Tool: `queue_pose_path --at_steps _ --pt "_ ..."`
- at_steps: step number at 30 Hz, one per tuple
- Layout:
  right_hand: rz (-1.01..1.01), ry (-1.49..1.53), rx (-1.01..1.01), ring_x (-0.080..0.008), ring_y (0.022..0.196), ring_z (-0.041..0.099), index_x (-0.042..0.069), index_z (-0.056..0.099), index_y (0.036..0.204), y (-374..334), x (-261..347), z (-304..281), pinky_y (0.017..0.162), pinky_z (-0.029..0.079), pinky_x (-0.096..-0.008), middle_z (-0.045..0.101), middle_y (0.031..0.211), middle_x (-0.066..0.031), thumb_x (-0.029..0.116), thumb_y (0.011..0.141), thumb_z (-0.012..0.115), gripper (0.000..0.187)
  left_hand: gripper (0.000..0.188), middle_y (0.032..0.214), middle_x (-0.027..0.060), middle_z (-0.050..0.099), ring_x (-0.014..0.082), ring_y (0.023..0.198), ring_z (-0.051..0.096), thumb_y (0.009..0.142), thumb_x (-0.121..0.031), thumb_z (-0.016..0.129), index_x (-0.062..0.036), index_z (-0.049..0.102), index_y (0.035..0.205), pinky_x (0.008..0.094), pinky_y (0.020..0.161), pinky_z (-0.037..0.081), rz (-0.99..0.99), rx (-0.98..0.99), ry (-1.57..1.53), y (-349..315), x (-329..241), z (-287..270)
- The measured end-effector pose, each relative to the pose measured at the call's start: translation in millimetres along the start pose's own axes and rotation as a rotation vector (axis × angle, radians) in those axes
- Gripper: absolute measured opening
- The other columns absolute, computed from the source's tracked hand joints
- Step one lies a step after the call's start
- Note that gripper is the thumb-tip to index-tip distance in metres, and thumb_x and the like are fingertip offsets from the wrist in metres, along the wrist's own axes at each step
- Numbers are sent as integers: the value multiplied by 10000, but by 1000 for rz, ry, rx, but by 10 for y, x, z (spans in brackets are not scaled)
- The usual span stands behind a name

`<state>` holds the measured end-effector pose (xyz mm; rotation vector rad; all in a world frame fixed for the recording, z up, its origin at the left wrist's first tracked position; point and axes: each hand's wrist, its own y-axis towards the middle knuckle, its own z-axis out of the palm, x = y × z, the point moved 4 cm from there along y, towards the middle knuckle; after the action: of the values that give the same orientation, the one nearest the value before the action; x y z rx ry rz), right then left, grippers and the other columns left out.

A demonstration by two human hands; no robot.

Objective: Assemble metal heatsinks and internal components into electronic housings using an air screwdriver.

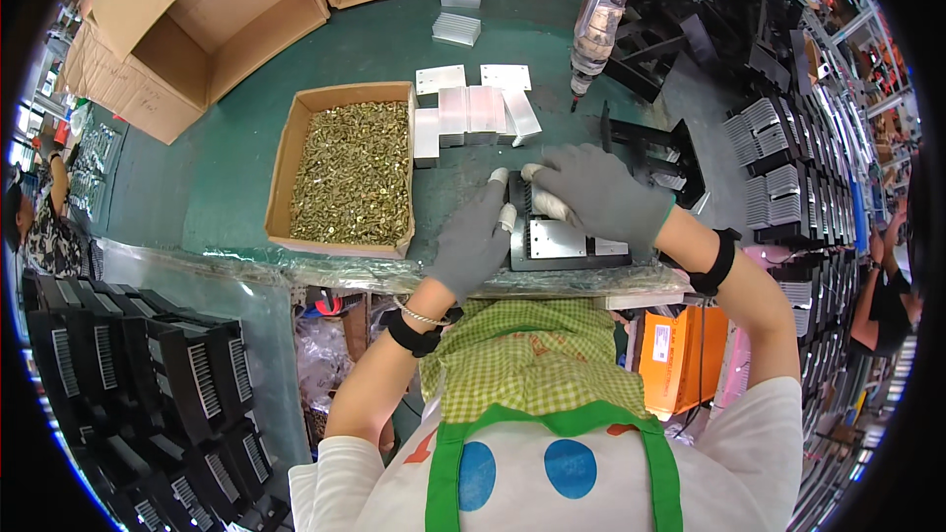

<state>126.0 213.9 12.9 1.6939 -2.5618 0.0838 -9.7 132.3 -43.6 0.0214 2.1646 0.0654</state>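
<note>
A black rectangular housing (518, 248) lies on the green bench near its front edge. A silver metal plate (557, 239) sits inside it. My left hand (473, 239), in a grey glove with white-covered fingertips, grips the housing's left side. My right hand (599, 190), gloved the same way, reaches over the housing's upper part with curled fingers. Whatever those fingers hold, if anything, is hidden beneath them. Beyond my hands is a group of silver metal plates (473, 110), some piled up. An open cardboard tray (279, 192) full of small brass-coloured screws (353, 172) stands to the left.
A powered screwdriver (596, 34) hangs at the back right, above the bench. Another black housing (680, 163) lies right of my hand. Large cardboard boxes (246, 25) line the back. Black housings with fins are stacked at left (187, 365) and right (774, 197).
</note>
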Motion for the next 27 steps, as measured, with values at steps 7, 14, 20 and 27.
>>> queue_pose_path --at_steps 7,14,20,27 --pt "260 165 -168 -284 784 620 90 557 1058 473 43 135 660 487 -404 570 977 -97 159 828 570 241 480 980 145 621 247 862 606 941 -158 439 -26 348 1394 342 786 492 -61 13 -124 -47 53 -64" --pt "318 -49 44 -276 732 639 76 549 979 529 89 197 608 514 -392 577 917 -95 137 759 621 239 501 801 68 602 116 664 569 934 -120 421 -75 319 1423 267 619 502 -180 33 -263 -30 119 -36" --pt "351 -112 155 -278 751 639 71 556 983 583 121 264 613 519 -400 570 935 -102 126 756 618 241 495 785 79 578 142 647 565 937 -138 434 -60 322 1412 275 619 489 -142 7 -136 -60 126 -33" --pt "338 60 -114 -274 790 643 101 596 941 490 64 210 663 508 -410 577 931 -90 187 807 595 160 498 864 92 573 148 674 563 938 -148 456 -29 325 1403 279 640 488 -124 16 -170 -112 80 -55"
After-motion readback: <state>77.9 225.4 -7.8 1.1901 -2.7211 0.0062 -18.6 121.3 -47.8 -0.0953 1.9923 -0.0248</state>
